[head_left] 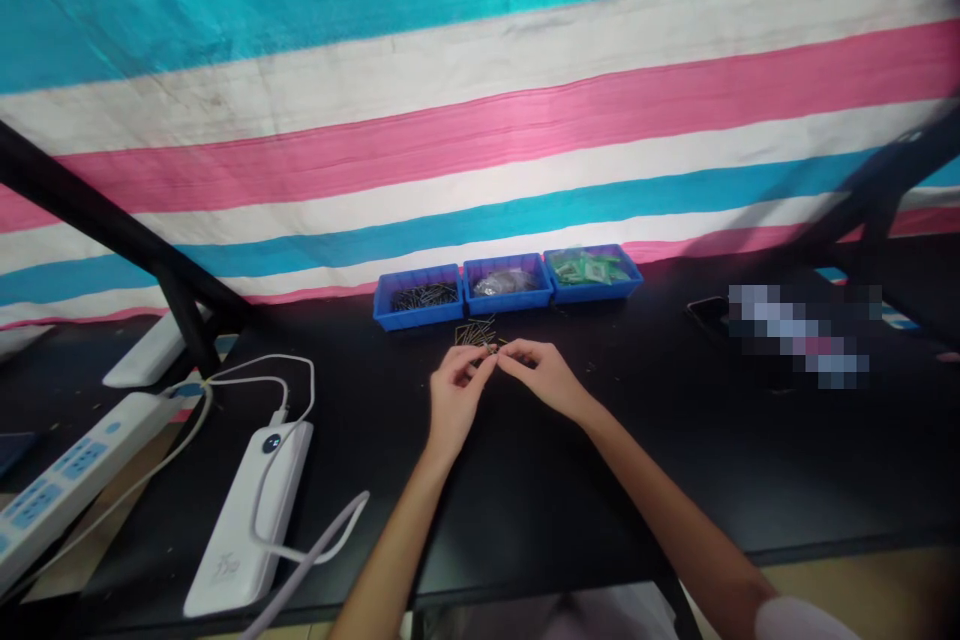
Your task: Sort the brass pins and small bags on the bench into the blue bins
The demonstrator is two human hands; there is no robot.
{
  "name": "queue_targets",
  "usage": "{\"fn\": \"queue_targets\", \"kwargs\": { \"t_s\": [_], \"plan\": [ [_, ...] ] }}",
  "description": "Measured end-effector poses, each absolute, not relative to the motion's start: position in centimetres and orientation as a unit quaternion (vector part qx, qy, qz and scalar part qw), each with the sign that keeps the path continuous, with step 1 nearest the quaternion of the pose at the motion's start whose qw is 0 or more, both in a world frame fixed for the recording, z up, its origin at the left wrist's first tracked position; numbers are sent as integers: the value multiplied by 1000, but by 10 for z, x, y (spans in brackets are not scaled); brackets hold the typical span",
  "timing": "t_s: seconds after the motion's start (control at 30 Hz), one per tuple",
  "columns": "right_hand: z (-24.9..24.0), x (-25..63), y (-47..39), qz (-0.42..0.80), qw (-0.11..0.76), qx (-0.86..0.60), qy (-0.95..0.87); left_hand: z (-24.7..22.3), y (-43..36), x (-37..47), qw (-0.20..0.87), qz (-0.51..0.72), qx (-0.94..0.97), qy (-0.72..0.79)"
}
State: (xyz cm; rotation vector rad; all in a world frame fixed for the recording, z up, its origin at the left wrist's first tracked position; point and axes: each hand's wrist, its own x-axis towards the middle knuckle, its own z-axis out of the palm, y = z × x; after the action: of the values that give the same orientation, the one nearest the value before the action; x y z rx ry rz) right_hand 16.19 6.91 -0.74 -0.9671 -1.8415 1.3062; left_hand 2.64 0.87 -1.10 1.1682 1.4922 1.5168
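My left hand [456,388] and my right hand [541,375] meet fingertip to fingertip over the black table [525,500]. Both are pinched closed around something too small to make out. Just behind my fingers lies a loose pile of thin brass-coloured pins or screws [474,331]. Beyond it three blue bins touch side by side. The left bin [420,316] holds dark thin metal pieces, the middle bin [511,301] clear plastic bags, and the right bin [598,292] green and white packets.
At the left lie a white power bank [244,530] with looping cables and a white power strip [82,470]. A dark phone [705,315] rests at the right. Black metal struts stand on both sides, with a striped sheet [480,135] behind.
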Motion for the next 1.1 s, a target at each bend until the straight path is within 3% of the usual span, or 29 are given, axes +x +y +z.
{"fn": "queue_targets", "kwargs": {
  "t_s": [0.27,0.57,0.77,1.1],
  "plan": [
    [-4,156,58,639,304,-296,-641,-1,5,26,409,605,386,564],
    [-4,159,63,555,364,-372,-649,-3,8,24,397,626,357,569],
    [-8,160,67,554,421,-395,-600,-11,7,24,352,585,438,585],
    [-15,145,73,541,376,-410,-631,-1,5,10,284,666,349,595]
  ]
}}
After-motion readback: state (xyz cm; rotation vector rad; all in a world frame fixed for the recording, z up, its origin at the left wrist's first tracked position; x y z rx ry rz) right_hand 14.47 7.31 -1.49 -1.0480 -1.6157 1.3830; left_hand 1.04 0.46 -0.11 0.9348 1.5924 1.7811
